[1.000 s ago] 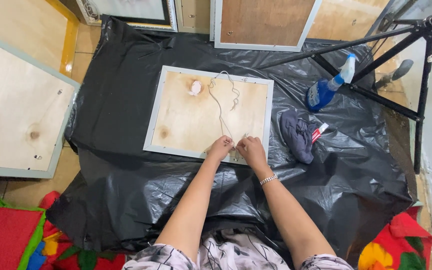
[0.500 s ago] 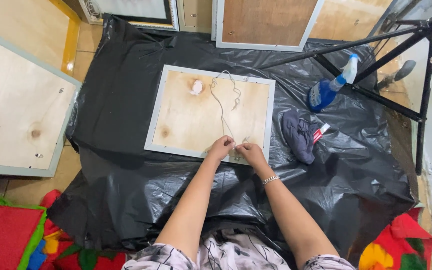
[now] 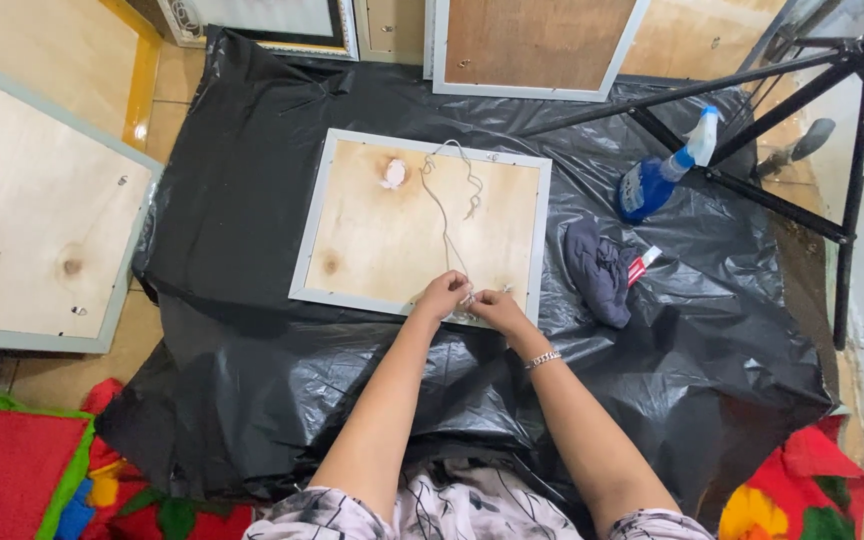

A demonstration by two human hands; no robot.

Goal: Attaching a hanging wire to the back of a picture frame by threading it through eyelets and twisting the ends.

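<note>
A frame [image 3: 422,222] lies face down on a black sheet [image 3: 252,200], its plywood back up and its long sides running left to right across the person's front. Both hands meet at the frame's near edge, right of its middle: the left hand [image 3: 442,297] and the right hand [image 3: 497,305] sit just beside each other, fingers curled narrow and pinched on the near end of a thin string [image 3: 444,215]. Whether the string is fixed to the frame at that point is too small to tell. From the pinch the string runs almost straight away from the hands, up the board toward the far edge, where it loops and trails off loosely to the right; so its long axis lies fore and aft, across the frame's length. The left hand sits directly on that line and the right hand a little to its right, so the left is nearer the slack. A small white wad [image 3: 394,174] rests on the board near the far left corner, well apart from both hands. A dark cloth [image 3: 597,270] and a blue spray bottle [image 3: 657,178] lie on the sheet to the right of the frame, nearer the right hand.
</note>
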